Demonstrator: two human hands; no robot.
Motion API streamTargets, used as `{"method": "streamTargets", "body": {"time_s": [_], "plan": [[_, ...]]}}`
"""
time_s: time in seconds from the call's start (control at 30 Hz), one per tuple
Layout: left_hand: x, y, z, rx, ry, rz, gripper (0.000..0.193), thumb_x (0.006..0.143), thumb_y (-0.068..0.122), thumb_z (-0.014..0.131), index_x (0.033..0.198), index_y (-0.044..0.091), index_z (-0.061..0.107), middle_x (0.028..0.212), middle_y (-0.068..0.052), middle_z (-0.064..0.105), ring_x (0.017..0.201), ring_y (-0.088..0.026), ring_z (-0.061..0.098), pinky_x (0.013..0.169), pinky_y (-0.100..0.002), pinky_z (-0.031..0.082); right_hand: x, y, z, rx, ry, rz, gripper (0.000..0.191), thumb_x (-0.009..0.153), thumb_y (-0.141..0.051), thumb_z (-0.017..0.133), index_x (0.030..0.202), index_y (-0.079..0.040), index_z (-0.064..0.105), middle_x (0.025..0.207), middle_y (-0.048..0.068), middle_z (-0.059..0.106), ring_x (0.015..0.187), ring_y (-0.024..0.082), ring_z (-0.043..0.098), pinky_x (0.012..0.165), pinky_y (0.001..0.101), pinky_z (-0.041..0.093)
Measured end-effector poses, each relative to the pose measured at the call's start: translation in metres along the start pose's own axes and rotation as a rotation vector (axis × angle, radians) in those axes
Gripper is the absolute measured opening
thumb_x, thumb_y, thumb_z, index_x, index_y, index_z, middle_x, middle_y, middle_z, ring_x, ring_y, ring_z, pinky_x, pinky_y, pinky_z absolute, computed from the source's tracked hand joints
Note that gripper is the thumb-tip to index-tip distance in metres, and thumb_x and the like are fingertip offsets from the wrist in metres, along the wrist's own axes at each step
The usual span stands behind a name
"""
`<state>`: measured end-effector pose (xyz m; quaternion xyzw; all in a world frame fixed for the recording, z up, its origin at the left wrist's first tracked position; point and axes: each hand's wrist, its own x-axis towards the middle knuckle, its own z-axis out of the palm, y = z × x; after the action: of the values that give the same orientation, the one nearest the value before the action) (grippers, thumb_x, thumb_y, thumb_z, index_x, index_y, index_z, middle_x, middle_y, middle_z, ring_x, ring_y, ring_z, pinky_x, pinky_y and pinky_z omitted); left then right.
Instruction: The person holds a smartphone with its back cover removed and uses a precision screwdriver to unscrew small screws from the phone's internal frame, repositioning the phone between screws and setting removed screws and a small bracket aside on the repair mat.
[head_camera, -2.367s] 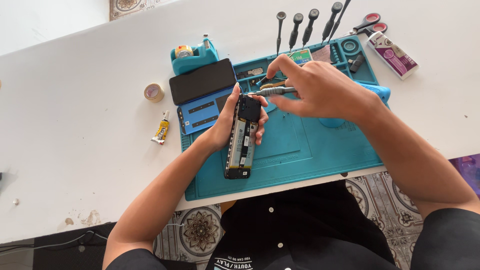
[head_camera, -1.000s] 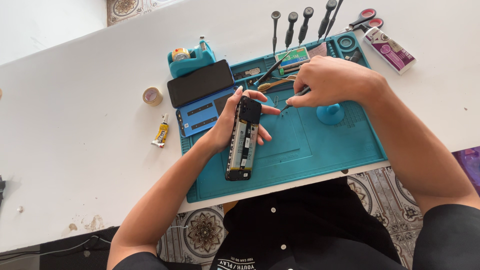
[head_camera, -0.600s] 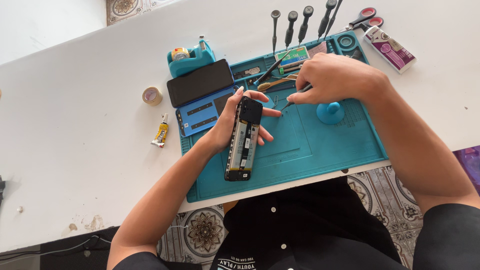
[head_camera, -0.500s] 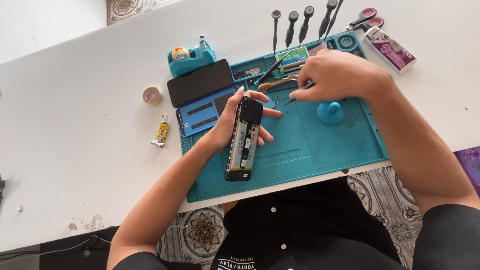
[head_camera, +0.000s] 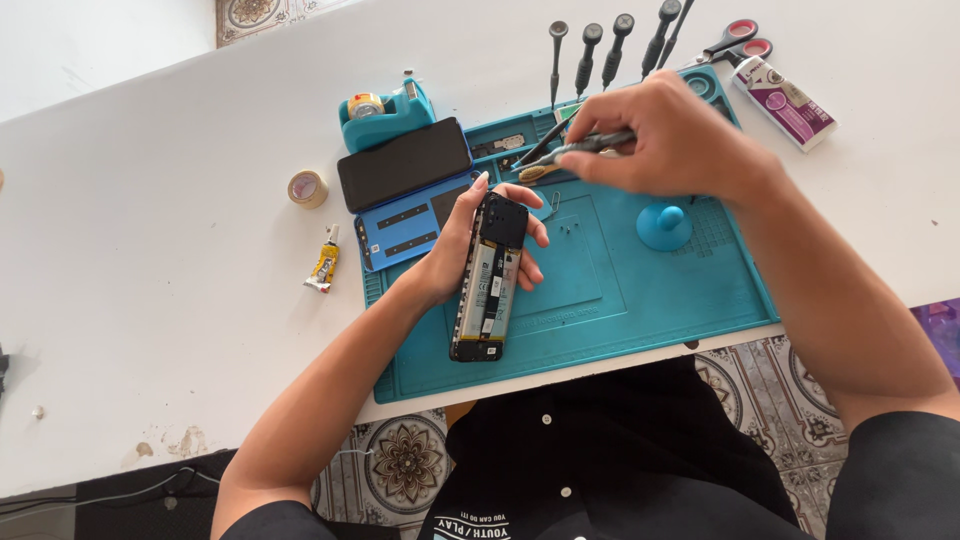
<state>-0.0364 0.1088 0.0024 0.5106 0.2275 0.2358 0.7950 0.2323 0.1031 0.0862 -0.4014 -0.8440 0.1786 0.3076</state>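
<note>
My left hand (head_camera: 462, 240) grips an opened phone (head_camera: 488, 282), its back off and battery showing, lying on the teal work mat (head_camera: 640, 300). My right hand (head_camera: 680, 140) hovers over the mat's upper part, shut on a thin dark tool (head_camera: 575, 150) whose tip points left toward the mat's tray area. A pair of tweezers (head_camera: 535, 150) lies just beyond that tip.
A black phone screen (head_camera: 403, 163) and a blue back cover (head_camera: 410, 222) lie at the mat's left top. A teal tape dispenser (head_camera: 385, 108), tape roll (head_camera: 307, 188), small glue tube (head_camera: 324, 264), suction cup (head_camera: 664, 226), several screwdrivers (head_camera: 592, 50), scissors (head_camera: 733, 42) and a purple tube (head_camera: 785, 100) are nearby.
My right hand has lifted from beside the phone's top toward the upper mat, now holding the thin tool level. My left hand and the phone have stayed put.
</note>
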Motion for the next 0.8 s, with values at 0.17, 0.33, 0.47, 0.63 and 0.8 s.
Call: {"method": "streamTargets", "body": {"time_s": [0.17, 0.33, 0.47, 0.63, 0.8], "plan": [[0.000, -0.003, -0.003, -0.003, -0.028, -0.006, 0.077, 0.102, 0.071, 0.021, 0.123, 0.003, 0.049, 0.101, -0.015, 0.064, 0.079, -0.029, 0.075, 0.069, -0.042, 0.066, 0.000, -0.015, 0.013, 0.049, -0.072, 0.002, 0.029, 0.086, -0.028, 0.074, 0.103, -0.005, 0.075, 0.051, 0.001, 0.052, 0.042, 0.011, 0.045, 0.045, 0.0275, 0.035], [0.002, -0.005, -0.004, 0.001, 0.009, -0.021, 0.070, 0.099, 0.070, 0.021, 0.124, 0.008, 0.042, 0.100, -0.015, 0.064, 0.078, -0.029, 0.074, 0.068, -0.042, 0.066, 0.002, -0.021, 0.020, 0.050, -0.127, -0.005, 0.031, 0.084, -0.030, 0.077, 0.102, -0.005, 0.076, 0.053, 0.004, 0.051, 0.045, 0.015, 0.046, 0.047, 0.0289, 0.039], [0.002, -0.005, -0.004, -0.007, -0.006, -0.012, 0.070, 0.100, 0.071, 0.021, 0.124, 0.008, 0.041, 0.101, -0.015, 0.064, 0.079, -0.029, 0.074, 0.069, -0.042, 0.066, 0.001, -0.021, 0.022, 0.092, -0.066, -0.107, 0.032, 0.085, -0.030, 0.077, 0.102, -0.003, 0.073, 0.072, 0.003, 0.067, 0.058, 0.013, 0.060, 0.055, 0.0260, 0.050], [0.001, -0.004, -0.004, -0.001, -0.005, -0.012, 0.072, 0.099, 0.073, 0.022, 0.124, 0.008, 0.042, 0.101, -0.015, 0.064, 0.079, -0.028, 0.074, 0.069, -0.041, 0.066, 0.001, -0.023, 0.023, 0.025, -0.124, 0.001, 0.031, 0.080, -0.028, 0.075, 0.100, -0.004, 0.076, 0.064, 0.009, 0.067, 0.050, 0.019, 0.061, 0.052, 0.0297, 0.049], [0.002, -0.007, -0.004, 0.024, 0.033, -0.011, 0.072, 0.098, 0.073, 0.021, 0.125, 0.009, 0.041, 0.099, -0.014, 0.065, 0.076, -0.028, 0.074, 0.066, -0.040, 0.066, -0.002, -0.030, 0.027, -0.150, -0.069, -0.032, 0.028, 0.087, -0.033, 0.077, 0.094, -0.006, 0.078, 0.058, 0.007, 0.067, 0.044, 0.017, 0.061, 0.046, 0.0319, 0.045]]}}
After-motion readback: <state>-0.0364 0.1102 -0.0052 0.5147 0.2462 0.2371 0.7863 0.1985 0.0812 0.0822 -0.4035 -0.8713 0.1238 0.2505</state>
